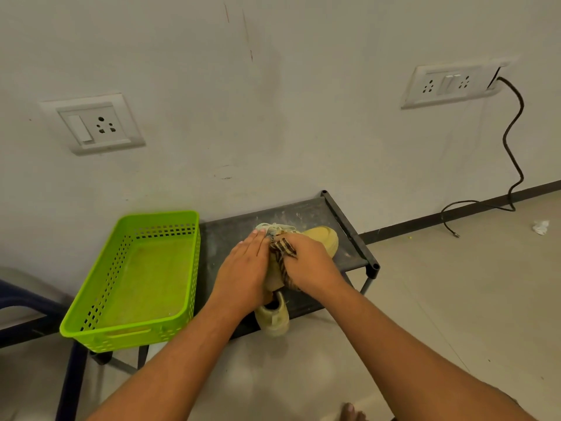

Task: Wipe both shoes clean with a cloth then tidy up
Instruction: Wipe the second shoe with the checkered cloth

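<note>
shoe (274,319) on rack (306,214), heel over 6 o'clock edge | left hand (244,268) flat on shoe, grip released | right hand (309,262) grip clenched on cloth (283,247) | basket (91,296) 9 o'clock | bare floor (455,299) 3 o'clock

Soft, even, rather dim light is spread throughout, with a greenish-grey cast. Faint diffuse shadows are thrown on the floor (273,354) below the surface (230,238). The wall sockets (94,124) are skewed by wide-angle distortion. The left hand (243,268) and right hand (309,262) are rendered slightly soft.
</note>
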